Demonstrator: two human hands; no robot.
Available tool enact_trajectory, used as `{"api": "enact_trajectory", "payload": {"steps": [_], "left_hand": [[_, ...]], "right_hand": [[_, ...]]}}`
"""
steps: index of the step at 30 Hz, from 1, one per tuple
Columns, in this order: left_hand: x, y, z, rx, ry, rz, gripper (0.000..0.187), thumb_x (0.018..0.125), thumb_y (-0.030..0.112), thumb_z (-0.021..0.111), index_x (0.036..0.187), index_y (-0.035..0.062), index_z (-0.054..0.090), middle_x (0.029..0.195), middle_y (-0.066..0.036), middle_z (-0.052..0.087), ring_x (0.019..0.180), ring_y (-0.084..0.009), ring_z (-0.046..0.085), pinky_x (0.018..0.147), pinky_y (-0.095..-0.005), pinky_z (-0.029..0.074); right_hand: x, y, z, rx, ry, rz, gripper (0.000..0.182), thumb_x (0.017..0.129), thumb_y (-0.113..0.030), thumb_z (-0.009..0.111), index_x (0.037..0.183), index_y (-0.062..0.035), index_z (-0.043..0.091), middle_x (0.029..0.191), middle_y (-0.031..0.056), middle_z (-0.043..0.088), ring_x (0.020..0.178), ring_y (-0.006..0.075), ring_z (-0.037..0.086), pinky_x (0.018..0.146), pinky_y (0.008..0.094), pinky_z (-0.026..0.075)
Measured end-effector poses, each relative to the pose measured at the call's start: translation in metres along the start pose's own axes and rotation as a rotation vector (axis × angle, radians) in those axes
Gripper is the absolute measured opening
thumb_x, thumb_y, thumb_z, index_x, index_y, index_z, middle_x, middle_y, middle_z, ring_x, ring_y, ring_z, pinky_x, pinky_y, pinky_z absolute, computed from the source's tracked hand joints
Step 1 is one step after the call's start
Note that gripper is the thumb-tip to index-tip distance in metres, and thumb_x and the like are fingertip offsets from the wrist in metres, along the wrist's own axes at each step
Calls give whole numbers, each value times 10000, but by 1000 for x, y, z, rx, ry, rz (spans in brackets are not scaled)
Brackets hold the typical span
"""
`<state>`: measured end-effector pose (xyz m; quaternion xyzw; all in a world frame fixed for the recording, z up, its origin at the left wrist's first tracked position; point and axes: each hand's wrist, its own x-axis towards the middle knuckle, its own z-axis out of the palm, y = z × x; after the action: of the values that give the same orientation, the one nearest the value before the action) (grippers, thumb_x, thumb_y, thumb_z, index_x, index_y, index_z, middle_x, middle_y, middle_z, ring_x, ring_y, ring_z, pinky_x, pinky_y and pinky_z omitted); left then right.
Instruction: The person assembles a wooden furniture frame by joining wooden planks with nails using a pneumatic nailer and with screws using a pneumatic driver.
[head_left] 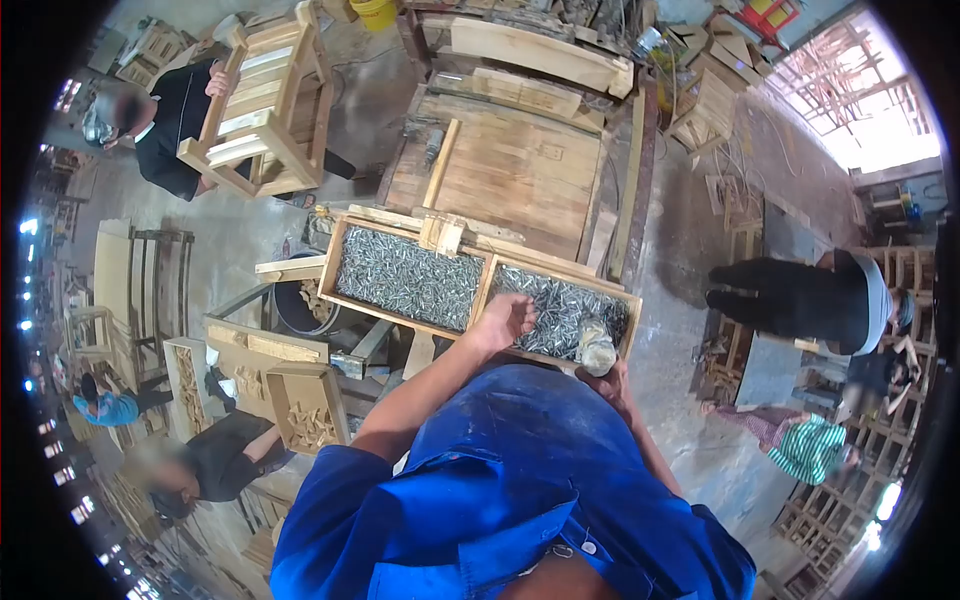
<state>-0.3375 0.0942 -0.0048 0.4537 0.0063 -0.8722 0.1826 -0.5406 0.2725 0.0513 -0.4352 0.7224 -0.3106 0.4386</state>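
Observation:
My left hand (508, 318) is over the right compartment of a long wooden box (487, 290), fingers curled inward. What they hold, if anything, is too small to make out. Small grey metal fasteners (410, 275), which look like screws or bolts, fill both compartments. At the box's front right corner, my right hand (610, 382) grips a cloudy, whitish jar-like container (597, 350) from below. The container is tilted over the fasteners. My right fingers are partly hidden behind it, and its contents cannot be seen.
Behind the box stands a wooden workbench (510, 165) with a mallet-like wooden tool (441, 190). A person at left holds a wooden frame (265, 110). A box of wood pieces (308, 410) sits at lower left. Other people (800, 295) stand at right.

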Motion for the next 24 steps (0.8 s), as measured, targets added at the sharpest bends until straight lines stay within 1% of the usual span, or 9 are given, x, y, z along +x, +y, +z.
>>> {"api": "enact_trajectory", "payload": {"steps": [3,7,9,15,17,18,19,21,24], "left_hand": [[1,-9,-16,340,24,-93,202,983,198,491,844,96,596,650,-11,536,567,-160,521,543,-278,430],[7,-16,-26,520,-42,249,218,1022,173,473,925,77,643,650,-9,554,592,-136,535,530,-290,448],[-8,2,-23,503,-109,95,172,1013,205,508,984,94,637,695,14,575,659,-137,546,614,-281,453],[15,17,-28,227,-124,-20,130,924,203,580,939,92,646,645,47,466,553,-86,408,483,-265,291],[35,15,-25,924,180,301,199,911,229,551,864,59,644,669,-40,570,566,-187,516,525,-334,414],[42,12,-24,1291,235,658,234,906,223,554,840,23,657,754,-153,678,656,-301,655,617,-426,509],[51,10,-23,1290,234,660,234,906,223,554,840,23,657,754,-153,678,656,-301,655,617,-426,509],[69,7,-23,1906,364,701,237,906,214,559,891,12,681,886,-248,703,816,-402,705,758,-497,548],[67,6,-13,2039,374,605,224,886,225,586,904,30,694,915,-252,703,880,-421,696,804,-508,553]], "right_hand": [[-4,-18,2,78,54,-18,400,718,-182,798,1053,-4,671,957,150,713,892,282,696,802,389,533],[-8,0,3,77,-5,68,438,726,-199,809,1076,8,645,978,151,716,920,276,694,840,398,533],[-12,11,4,73,-20,87,512,734,-222,819,1125,37,612,1033,176,705,973,293,683,882,397,524],[-28,22,2,67,-27,193,566,734,-248,827,1159,46,594,1052,197,694,1013,300,674,897,408,516],[-32,16,-1,25,-10,206,560,732,-254,826,1153,39,602,1040,195,696,1003,298,678,882,409,519],[-34,7,-5,36,-39,218,547,731,-257,822,1144,32,608,1031,188,698,983,292,681,864,408,522],[-34,-1,-7,47,-69,229,534,730,-260,817,1134,24,615,1021,182,700,963,287,685,845,407,525],[-39,-8,-6,70,-21,197,504,732,-254,810,1112,20,626,1001,176,704,935,284,689,828,403,529],[-44,-20,-11,103,21,167,450,733,-238,801,1068,18,644,962,166,711,888,275,693,801,393,533]]}}
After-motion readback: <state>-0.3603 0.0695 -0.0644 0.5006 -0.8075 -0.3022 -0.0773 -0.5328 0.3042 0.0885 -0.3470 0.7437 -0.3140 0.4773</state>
